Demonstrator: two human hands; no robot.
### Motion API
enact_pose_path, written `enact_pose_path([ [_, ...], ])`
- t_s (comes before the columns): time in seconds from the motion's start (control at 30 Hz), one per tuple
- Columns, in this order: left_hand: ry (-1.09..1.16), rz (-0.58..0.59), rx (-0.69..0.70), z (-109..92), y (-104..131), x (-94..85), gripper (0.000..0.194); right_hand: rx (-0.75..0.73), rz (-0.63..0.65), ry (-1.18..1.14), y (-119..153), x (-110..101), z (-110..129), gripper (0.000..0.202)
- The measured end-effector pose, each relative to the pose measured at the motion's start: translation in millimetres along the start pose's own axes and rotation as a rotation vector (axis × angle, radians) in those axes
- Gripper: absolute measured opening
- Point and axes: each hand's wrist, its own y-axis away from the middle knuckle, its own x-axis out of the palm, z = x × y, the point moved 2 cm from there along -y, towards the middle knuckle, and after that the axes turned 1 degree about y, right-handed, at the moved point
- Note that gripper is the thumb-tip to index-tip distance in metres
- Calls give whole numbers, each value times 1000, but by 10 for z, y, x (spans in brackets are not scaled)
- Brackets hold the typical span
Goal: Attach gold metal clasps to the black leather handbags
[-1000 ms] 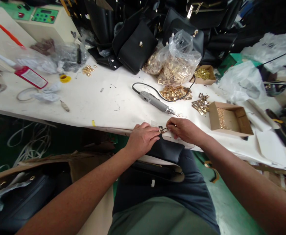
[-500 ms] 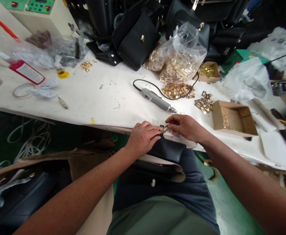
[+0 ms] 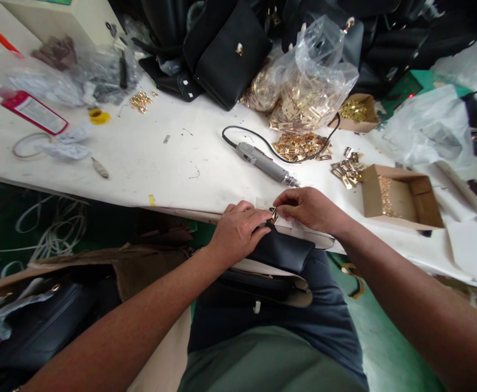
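Note:
A black bag (image 3: 281,250) lies across my lap, its flap reaching up to the table edge. At the flap's tip is a small gold metal plate (image 3: 274,216). My left hand (image 3: 238,228) pinches the flap's tip beside the plate, thumb below and fingers on top. From the right, my right hand (image 3: 304,208) has thumb and index finger closed on the plate's upper edge; its other fingers are curled. A grey electric screwdriver (image 3: 263,163) with a black cord lies on the table just beyond my hands.
Gold plates (image 3: 299,147) lie in a pile behind the screwdriver, near a clear bag of fittings (image 3: 312,98). A cardboard box (image 3: 422,204) stands right. Black bags (image 3: 232,54) fill the back. Another box (image 3: 128,272) with bags is at lower left.
The gold plate, tilted between my right fingers before, now sits nearer the flap's tip. My right hand has shifted slightly left. The view has moved a little.

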Motion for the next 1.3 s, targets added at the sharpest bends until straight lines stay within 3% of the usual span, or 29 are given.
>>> enact_pose_path([
  [0.17,2,-15,28,11,-4,-1,26,-65,-42,109,-29,36,3,19],
  [0.53,6,-57,68,34,9,11,23,-92,-31,112,-55,43,-14,19],
  [0.8,-12,-9,57,22,-4,2,24,-29,-79,83,-23,62,-48,18],
  [1.0,-24,4,46,7,1,-13,24,-26,-201,144,84,73,-32,19],
  [1.3,-3,-12,60,24,17,-4,24,-44,-279,139,152,183,-97,16],
])
